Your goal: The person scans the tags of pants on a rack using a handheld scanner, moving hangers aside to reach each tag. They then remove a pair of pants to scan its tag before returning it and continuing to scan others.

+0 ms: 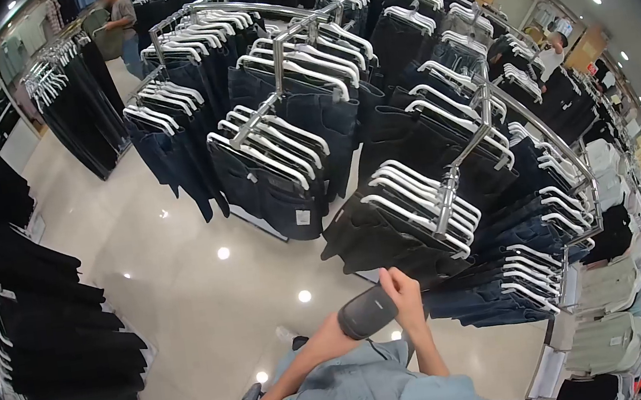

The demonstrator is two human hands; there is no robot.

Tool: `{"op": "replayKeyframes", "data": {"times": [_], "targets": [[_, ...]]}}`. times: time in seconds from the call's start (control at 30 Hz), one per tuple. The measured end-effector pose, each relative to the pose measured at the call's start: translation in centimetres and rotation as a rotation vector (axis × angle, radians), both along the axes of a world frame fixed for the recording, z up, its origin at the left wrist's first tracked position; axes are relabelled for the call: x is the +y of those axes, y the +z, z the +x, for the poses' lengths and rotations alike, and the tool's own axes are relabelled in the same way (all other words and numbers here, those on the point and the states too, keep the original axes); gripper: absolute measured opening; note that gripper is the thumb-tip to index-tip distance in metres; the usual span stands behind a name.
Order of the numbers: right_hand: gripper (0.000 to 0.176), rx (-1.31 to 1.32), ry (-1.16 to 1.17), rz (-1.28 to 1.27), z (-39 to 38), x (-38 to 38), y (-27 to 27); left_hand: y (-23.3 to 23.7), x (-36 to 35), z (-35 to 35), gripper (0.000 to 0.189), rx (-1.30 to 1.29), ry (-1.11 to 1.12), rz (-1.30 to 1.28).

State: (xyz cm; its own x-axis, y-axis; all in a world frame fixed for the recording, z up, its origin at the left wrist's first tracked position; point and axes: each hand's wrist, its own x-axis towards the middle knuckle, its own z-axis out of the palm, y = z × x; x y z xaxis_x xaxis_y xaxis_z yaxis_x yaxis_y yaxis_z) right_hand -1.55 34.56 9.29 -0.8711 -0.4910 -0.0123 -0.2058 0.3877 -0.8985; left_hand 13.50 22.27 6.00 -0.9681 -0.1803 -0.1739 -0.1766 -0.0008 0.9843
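My left forearm (309,357) reaches up from the lower left. A dark grey, rounded, flat object (368,313) lies over its far end and hides most of my left hand, so its fingers cannot be made out. Beside the object's right edge, my right hand (404,292) is raised with its fingers curled together. Whatever those fingers grip is too small or hidden to name. Just beyond both hands hang dark trousers (390,239) on white hangers (418,202).
Metal racks (276,64) of dark trousers stand ahead and right. More dark garments (65,347) hang at the left. Folded light clothes (610,340) are at the lower right. One person (127,31) stands at the upper left, another (553,56) at the upper right. The floor (188,298) is shiny.
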Motion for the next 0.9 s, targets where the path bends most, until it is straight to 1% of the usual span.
{"op": "replayKeyframes", "data": {"times": [0.07,0.1,0.13,0.2,0.23,0.3,0.33,0.37,0.43,0.47,0.5,0.53,0.57,0.6,0.67,0.7,0.77,0.9], "targets": [[0.038,0.003,0.126,-0.029,1.9,-3.2,0.8,-0.4,-1.9,2.3,0.036,0.136,0.152,0.007],[0.036,-0.035,0.145,-0.041,3.0,-4.9,1.4,-0.6,-2.9,3.4,0.032,0.140,0.194,-0.081],[0.036,-0.018,0.175,-0.030,3.9,-6.3,1.6,-0.4,-3.8,4.4,0.032,0.137,0.187,-0.076],[0.037,-0.014,0.265,-0.032,5.3,-8.8,1.9,0.2,-5.5,6.3,0.026,0.090,0.295,0.017],[0.037,-0.019,0.258,-0.032,6.0,-10.0,1.8,0.1,-6.1,7.1,0.018,0.133,0.344,0.052],[0.037,0.057,0.365,0.009,7.4,-12.0,1.3,0.6,-7.3,9.1,0.015,0.072,0.354,0.085],[0.037,0.050,0.356,0.006,8.2,-12.9,1.3,0.8,-8.0,9.9,0.012,0.018,0.369,0.115],[0.038,0.038,0.383,0.050,8.9,-13.7,1.5,0.5,-8.5,10.7,0.019,0.007,0.373,0.184],[0.037,0.021,0.449,0.138,9.8,-15.1,1.4,-0.3,-9.2,12.0,0.016,0.017,0.396,0.195],[0.037,0.020,0.444,0.136,10.1,-15.7,1.2,-0.7,-9.5,12.6,0.014,0.029,0.427,0.210],[0.037,-0.004,0.487,0.131,10.6,-16.3,0.9,-1.2,-9.9,13.1,0.014,0.027,0.424,0.208],[0.036,-0.030,0.532,0.126,11.0,-16.9,0.6,-1.7,-10.2,13.7,0.008,0.064,0.438,0.143],[0.040,-0.027,0.556,0.082,11.4,-17.6,0.3,-2.0,-10.5,14.2,0.005,0.100,0.453,0.077],[0.040,-0.035,0.558,0.081,11.6,-18.3,0.1,-1.8,-10.8,14.7,0.005,0.091,0.454,0.076],[0.041,-0.067,0.686,0.162,12.0,-19.6,-0.1,-0.9,-11.2,15.7,0.007,-0.038,0.522,0.059],[0.041,-0.078,0.690,0.158,12.2,-20.4,-0.5,-1.4,-11.4,16.1,0.007,-0.050,0.526,0.056],[0.045,-0.207,0.754,0.146,12.5,-22.1,-1.4,-2.5,-12.3,16.8,0.008,-0.094,0.583,0.076],[0.048,-0.268,0.822,0.086,12.2,-26.3,-3.1,-1.2,-14.9,16.1,0.007,-0.139,0.698,0.126]]}}
